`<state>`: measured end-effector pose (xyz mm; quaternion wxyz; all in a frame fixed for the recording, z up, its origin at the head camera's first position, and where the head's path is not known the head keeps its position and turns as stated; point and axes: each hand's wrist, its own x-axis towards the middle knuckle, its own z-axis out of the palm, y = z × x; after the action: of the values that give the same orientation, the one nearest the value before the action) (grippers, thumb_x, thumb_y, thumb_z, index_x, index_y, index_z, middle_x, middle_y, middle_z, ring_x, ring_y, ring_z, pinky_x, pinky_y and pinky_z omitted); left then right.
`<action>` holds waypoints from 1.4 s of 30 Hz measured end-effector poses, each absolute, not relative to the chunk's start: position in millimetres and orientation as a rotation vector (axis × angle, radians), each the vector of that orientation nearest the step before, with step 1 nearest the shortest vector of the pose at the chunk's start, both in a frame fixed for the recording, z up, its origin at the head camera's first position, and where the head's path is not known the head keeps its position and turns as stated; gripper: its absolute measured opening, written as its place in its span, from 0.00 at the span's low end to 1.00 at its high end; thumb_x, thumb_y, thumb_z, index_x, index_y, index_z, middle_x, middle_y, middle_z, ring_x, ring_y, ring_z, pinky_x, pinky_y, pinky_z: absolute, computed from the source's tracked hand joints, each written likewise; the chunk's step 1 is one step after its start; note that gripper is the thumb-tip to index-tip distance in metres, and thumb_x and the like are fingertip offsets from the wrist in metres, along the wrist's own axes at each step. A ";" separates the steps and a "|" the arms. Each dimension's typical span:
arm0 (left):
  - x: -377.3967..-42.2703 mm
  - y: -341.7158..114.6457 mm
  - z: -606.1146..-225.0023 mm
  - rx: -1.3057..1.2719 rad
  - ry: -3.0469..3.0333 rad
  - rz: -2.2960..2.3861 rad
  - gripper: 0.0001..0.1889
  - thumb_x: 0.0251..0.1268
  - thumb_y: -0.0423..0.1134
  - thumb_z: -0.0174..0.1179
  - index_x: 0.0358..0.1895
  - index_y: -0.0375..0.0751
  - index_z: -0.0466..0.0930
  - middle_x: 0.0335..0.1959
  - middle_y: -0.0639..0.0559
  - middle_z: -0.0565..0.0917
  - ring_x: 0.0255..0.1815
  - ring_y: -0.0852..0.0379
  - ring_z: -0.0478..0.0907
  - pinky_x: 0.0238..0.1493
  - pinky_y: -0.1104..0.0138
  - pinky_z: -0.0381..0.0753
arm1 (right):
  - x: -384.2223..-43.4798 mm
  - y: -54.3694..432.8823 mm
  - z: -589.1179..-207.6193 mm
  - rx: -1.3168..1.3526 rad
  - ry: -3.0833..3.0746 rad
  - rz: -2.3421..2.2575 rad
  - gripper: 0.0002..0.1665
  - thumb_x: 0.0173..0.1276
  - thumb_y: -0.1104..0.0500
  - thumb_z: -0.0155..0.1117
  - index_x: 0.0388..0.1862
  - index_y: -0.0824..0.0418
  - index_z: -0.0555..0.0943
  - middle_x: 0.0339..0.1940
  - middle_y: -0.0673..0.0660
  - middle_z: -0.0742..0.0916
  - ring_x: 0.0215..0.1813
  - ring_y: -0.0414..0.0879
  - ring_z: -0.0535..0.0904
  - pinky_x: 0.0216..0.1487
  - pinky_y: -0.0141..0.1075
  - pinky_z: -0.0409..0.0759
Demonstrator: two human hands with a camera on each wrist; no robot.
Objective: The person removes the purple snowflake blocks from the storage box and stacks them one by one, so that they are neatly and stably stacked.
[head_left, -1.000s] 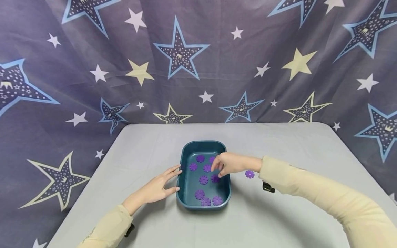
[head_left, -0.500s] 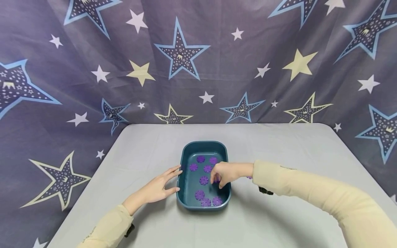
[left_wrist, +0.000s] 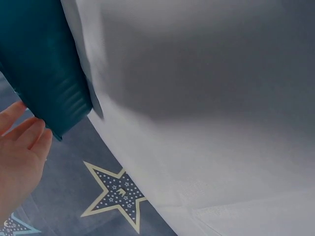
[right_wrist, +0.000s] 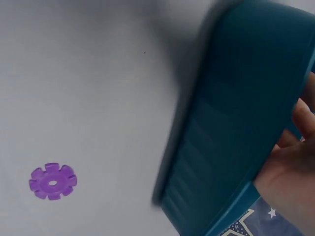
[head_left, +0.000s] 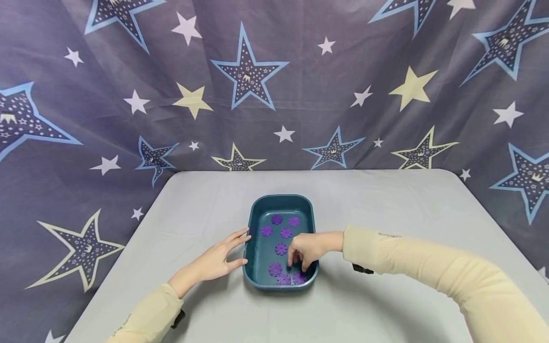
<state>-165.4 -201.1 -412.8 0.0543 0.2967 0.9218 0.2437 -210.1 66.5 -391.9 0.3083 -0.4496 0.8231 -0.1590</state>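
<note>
A dark teal plastic bin (head_left: 262, 284) stands on the table with several purple notched discs (head_left: 280, 248) lying flat inside it. My left hand (head_left: 216, 259) rests with spread, straight fingers against the bin's left rim, and the left wrist view has its fingertips (left_wrist: 38, 129) at that edge. Over the right wall reaches my right hand (head_left: 309, 248), its bent fingers pointing down close above a front disc (head_left: 299, 277). Whether it holds a disc I cannot tell. In the right wrist view the bin wall hides most of those fingers.
Outside the bin, a purple disc (right_wrist: 52, 181) lies on the table to its right; the right sleeve (head_left: 394, 252) covers it in the head view. A star-patterned curtain (head_left: 274, 124) hangs behind the table (head_left: 206, 200).
My right hand has moved toward the bin's front and lower into it, over the spot where a disc showed on the right side. The left hand has stayed at the rim.
</note>
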 end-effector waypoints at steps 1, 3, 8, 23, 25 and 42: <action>-165.2 -201.2 -412.3 0.900 2.801 0.741 0.31 0.60 0.46 0.55 0.64 0.37 0.60 0.68 0.44 0.54 0.65 0.43 0.55 0.58 0.47 0.61 | -209.8 65.6 -392.4 -1.189 2.171 -0.418 0.15 0.46 0.70 0.69 0.36 0.63 0.82 0.33 0.53 0.83 0.33 0.40 0.78 0.34 0.22 0.74; -165.0 -201.3 -411.9 0.898 2.803 0.740 0.30 0.60 0.46 0.55 0.64 0.37 0.60 0.68 0.44 0.54 0.65 0.43 0.55 0.58 0.46 0.61 | -209.3 63.5 -393.8 -1.202 2.169 -0.392 0.15 0.46 0.70 0.69 0.36 0.63 0.82 0.33 0.53 0.83 0.32 0.39 0.78 0.33 0.21 0.74; -164.5 -201.9 -413.4 0.888 2.811 0.750 0.30 0.59 0.45 0.55 0.64 0.38 0.60 0.68 0.46 0.54 0.65 0.44 0.55 0.58 0.47 0.61 | -207.7 58.7 -396.2 -1.258 2.178 -0.263 0.16 0.46 0.70 0.68 0.37 0.62 0.82 0.34 0.52 0.83 0.32 0.38 0.77 0.34 0.21 0.73; -165.6 -202.1 -414.6 0.899 2.806 0.730 0.31 0.60 0.48 0.54 0.64 0.38 0.60 0.68 0.46 0.53 0.66 0.44 0.55 0.58 0.46 0.60 | -205.1 52.6 -404.5 -1.282 2.178 -0.157 0.16 0.46 0.72 0.67 0.35 0.60 0.83 0.30 0.49 0.83 0.33 0.35 0.75 0.33 0.20 0.71; -165.7 -202.1 -414.4 0.901 2.805 0.727 0.31 0.60 0.48 0.54 0.64 0.38 0.60 0.68 0.46 0.53 0.66 0.44 0.55 0.58 0.46 0.60 | -204.7 51.8 -406.5 -1.274 2.190 -0.136 0.15 0.45 0.72 0.67 0.33 0.59 0.83 0.28 0.47 0.82 0.31 0.34 0.74 0.33 0.20 0.71; -166.1 -202.4 -414.9 0.900 2.803 0.733 0.31 0.60 0.49 0.53 0.64 0.39 0.60 0.69 0.46 0.53 0.65 0.44 0.55 0.58 0.47 0.61 | -200.3 50.5 -414.4 -1.293 2.189 -0.043 0.14 0.42 0.74 0.68 0.22 0.56 0.80 0.19 0.43 0.78 0.23 0.32 0.69 0.25 0.20 0.68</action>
<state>-166.1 -202.4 -414.9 0.0539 0.2964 0.9226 0.2411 -200.3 50.5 -414.4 0.2947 -0.4860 0.8226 -0.0160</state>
